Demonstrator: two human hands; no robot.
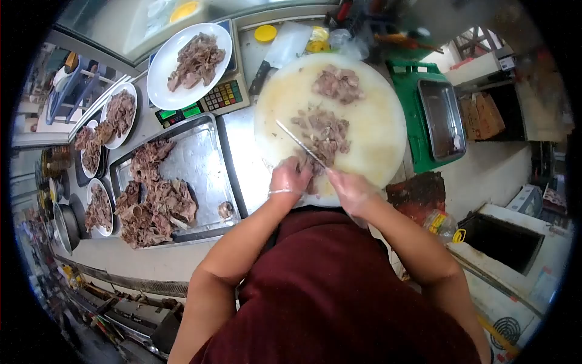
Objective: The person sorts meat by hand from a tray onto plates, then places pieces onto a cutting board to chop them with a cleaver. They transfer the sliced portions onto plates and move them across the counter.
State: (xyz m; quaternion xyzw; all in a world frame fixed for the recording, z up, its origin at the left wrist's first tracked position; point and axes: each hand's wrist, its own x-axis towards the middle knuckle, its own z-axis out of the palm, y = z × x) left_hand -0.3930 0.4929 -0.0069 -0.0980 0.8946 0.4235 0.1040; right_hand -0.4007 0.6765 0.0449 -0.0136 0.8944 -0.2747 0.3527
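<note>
My right hand, in a clear plastic glove, is wrapped round the handle of a knife, its blade pointing up and to the left. At the near edge of a round white cutting board, my gloved left hand presses curled fingers on cooked meat beside the blade. Part of that meat is hidden under the fingers. Sliced meat lies in a loose pile just beyond the knife. A second heap of sliced meat sits at the board's far side.
Left of the board, a metal tray holds large pieces of meat. Behind it, a digital scale bears a white plate of sliced meat. Several filled plates stand farther left. A cleaver lies beside the board; a green bin is at right.
</note>
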